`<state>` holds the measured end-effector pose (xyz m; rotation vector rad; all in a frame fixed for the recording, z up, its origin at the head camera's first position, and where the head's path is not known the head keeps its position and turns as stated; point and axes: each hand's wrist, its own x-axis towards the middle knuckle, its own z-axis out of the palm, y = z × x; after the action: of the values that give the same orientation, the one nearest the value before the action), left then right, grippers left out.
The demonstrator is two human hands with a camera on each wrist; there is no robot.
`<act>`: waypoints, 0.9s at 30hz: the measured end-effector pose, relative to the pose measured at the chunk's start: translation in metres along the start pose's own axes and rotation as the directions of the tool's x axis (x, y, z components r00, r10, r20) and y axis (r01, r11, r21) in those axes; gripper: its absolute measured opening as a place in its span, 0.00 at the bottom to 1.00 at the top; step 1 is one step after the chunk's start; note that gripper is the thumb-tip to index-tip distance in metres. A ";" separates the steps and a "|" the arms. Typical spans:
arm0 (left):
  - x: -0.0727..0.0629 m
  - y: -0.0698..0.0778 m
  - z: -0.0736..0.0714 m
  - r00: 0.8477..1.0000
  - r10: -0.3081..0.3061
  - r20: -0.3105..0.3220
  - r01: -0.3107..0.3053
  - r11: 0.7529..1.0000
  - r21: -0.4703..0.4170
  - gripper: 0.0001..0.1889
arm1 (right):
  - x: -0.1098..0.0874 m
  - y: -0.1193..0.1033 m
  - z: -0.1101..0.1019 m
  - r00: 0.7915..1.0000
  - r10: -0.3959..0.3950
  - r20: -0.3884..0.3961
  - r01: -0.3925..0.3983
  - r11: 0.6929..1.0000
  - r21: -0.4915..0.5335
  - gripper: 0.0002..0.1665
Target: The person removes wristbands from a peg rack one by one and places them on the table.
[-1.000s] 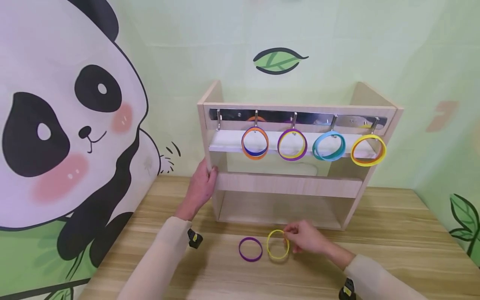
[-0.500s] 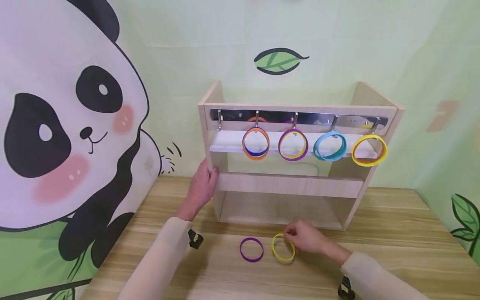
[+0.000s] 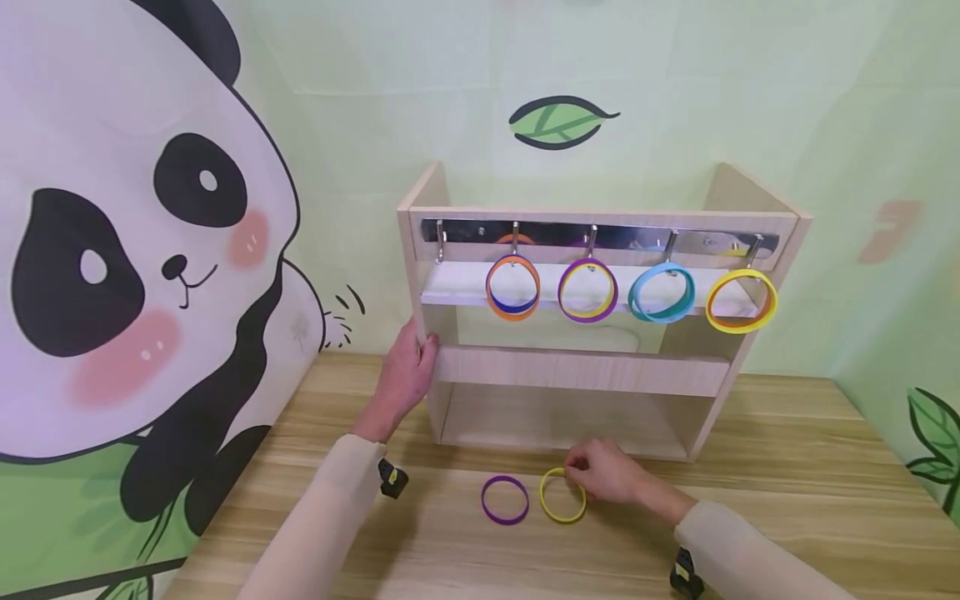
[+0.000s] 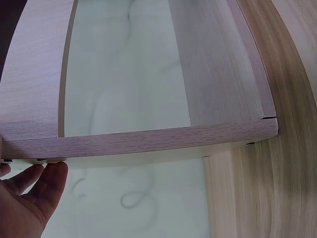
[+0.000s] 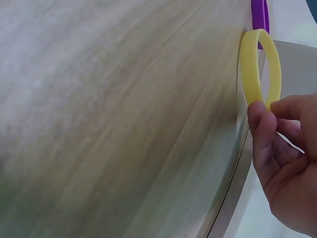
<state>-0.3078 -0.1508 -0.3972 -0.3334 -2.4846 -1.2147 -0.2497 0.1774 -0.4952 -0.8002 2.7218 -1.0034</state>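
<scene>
"Any writing you can read?"

"None for certain. A reddish mark (image 3: 891,232) on the wall, right side of the head view, is too blurred to read. The black device (image 3: 392,478) at the left cuff carries a yellow patch, and so does the black device (image 3: 686,575) at the right cuff; both patches are too small to make out."

"And the yellow ring (image 5: 250,69), where is it?"

"Lower centre of the head view, in front of the wooden rack (image 3: 581,371), with the purple ring (image 3: 505,522) just beside it on the frame's left. The purple one lies on the surface (image 3: 450,550); whether the yellow one touches it, I can't tell."

"Which way does it point?"

"It's round, its opening turned up towards the head camera. In the right wrist view it shows as a narrow oval, long axis running up the frame, lower end at the fingertips."

"So the right hand (image 3: 607,471) has it?"

"Yes, the fingertips are drawn close together, pinching its rim."

"The left hand (image 3: 405,375)?"

"Gripping the rack's side panel (image 3: 410,258), left of centre, thumb at the front edge and fingers on the outer face."

"What hangs above?"

"On the metal strip (image 3: 543,232), from left to right: an orange ring (image 3: 513,317) with blue inside, a purple one with yellow inside, a light-blue and teal pair, and, at the right end, a yellow one with orange inside."
</scene>
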 end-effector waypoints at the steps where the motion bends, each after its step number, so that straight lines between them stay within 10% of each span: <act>1: 0.000 0.000 0.000 1.000 0.000 -0.001 0.000 1.000 -0.002 0.27 | 0.000 0.000 0.000 1.000 0.001 0.000 -0.001 1.000 -0.003 0.07; 17: 0.000 0.001 0.001 1.000 0.001 0.012 -0.001 1.000 -0.006 0.27 | 0.001 -0.003 -0.001 0.997 -0.072 -0.039 0.066 0.985 -0.157 0.04; 27: 0.000 0.004 0.001 1.000 -0.021 -0.002 0.021 1.000 -0.021 0.28 | 0.000 -0.022 -0.020 0.992 -0.087 -0.091 0.081 0.994 -0.069 0.06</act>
<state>-0.3064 -0.1480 -0.3953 -0.3113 -2.4813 -1.2492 -0.2456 0.1746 -0.4657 -0.9085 2.8349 -0.9972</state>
